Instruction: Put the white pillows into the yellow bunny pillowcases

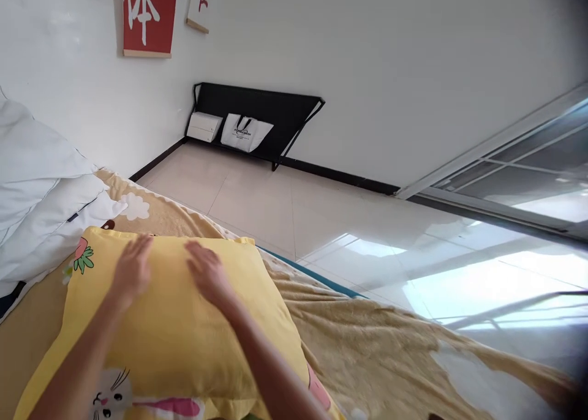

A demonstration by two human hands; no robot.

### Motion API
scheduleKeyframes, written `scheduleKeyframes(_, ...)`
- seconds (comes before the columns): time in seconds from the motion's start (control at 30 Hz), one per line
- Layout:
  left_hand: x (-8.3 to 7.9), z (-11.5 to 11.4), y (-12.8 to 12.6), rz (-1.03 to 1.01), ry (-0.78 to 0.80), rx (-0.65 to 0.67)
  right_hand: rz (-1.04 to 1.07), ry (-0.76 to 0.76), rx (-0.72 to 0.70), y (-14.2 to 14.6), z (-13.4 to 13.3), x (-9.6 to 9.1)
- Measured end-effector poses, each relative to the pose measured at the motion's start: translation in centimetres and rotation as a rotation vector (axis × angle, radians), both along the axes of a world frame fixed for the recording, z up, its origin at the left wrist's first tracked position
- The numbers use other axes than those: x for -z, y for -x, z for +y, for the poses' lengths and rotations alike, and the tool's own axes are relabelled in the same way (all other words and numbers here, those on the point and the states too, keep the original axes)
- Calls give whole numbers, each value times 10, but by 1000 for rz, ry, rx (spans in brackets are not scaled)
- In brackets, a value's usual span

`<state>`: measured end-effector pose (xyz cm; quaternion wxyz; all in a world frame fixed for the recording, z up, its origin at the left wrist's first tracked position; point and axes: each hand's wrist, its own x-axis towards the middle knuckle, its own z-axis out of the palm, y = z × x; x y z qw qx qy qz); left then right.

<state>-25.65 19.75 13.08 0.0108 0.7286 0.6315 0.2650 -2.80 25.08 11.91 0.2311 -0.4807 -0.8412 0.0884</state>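
Note:
A plump yellow pillow point(184, 334) with a printed bunny and a carrot top lies on the bed in front of me. My left hand point(133, 270) rests on or just over its far left part, palm toward the cloth. To the right of it, my right hand point(209, 273) is at the pillow's far middle part, fingers stretched forward. Both hands are slightly blurred, with fingers extended and nothing held in them. Whether they press down on the fabric I cannot tell.
A tan patterned blanket point(358, 340) covers the bed. White pillows point(41, 187) are piled at the left. Beyond the bed edge, a tiled floor point(257, 206) leads to a black folding rack point(275, 111) holding a white bag point(245, 132) and a white box point(204, 127).

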Motion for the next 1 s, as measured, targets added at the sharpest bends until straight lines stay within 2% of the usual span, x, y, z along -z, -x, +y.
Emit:
scheduleKeyframes(0.03, -2, 28, -21, 9, 78, 38, -34, 4, -73, 30, 13, -1)
scheduleKeyframes(0.07, 1, 49, -35, 6, 178, 15, -69, 20, -106, 49, 25, 2)
scheduleKeyframes(0.1, 9, 62, -40, 4, 274, -26, -105, 43, -98, 54, 37, 9)
scheduleKeyframes(0.13, 20, 68, -35, -2, 341, -78, -136, 70, -54, 47, 49, 19)
scheduleKeyframes(0.2, 50, 64, -4, -20, 434, -209, -197, 133, 83, 3, 69, 42)
scheduleKeyframes(0.27, 78, 51, 40, -49, 516, -389, -240, 195, 211, -54, 81, 65)
scheduleKeyframes(0.33, 99, 41, 76, -106, 622, -499, -272, 239, 309, -97, 85, 84)
scheduleKeyframes(0.37, 106, 38, 87, -124, 656, -535, -283, 254, 348, -110, 85, 91)
scheduleKeyframes(0.47, 107, 38, 99, -140, 679, -647, -295, 283, 439, -117, 89, 104)
scheduleKeyframes(0.53, 94, 37, 96, -162, 674, -702, -281, 298, 463, -110, 96, 100)
scheduleKeyframes(0.6, 72, 30, 88, -177, 654, -710, -257, 297, 467, -99, 99, 83)
scheduleKeyframes(0.63, 60, 24, 80, -159, 604, -695, -241, 286, 461, -91, 95, 72)
scheduleKeyframes(0.7, 37, 6, 53, -84, 404, -600, -199, 241, 419, -68, 72, 51)
scheduleKeyframes(0.77, 23, -15, 16, 5, 140, -397, -146, 161, 269, -36, 30, 37)
scheduleKeyframes(0.8, 23, -26, -3, 41, 49, -276, -109, 84, 112, -21, 7, 34)
scheduleKeyframes(0.83, 27, -38, -18, 79, -7, -188, -103, 36, -56, -9, -16, 33)
scheduleKeyframes(0.87, 35, -51, -27, 120, -28, -116, -119, 19, -160, -2, -35, 35)
scheduleKeyframes(0.9, 47, -66, -30, 153, -35, -73, -133, 9, -191, -3, -49, 38)
scheduleKeyframes(0.93, 61, -82, -26, 169, -30, -80, -137, 10, -141, -12, -58, 44)
scheduleKeyframes(1.0, 95, -121, 1, 115, -14, -269, -106, 28, 81, -50, -64, 58)
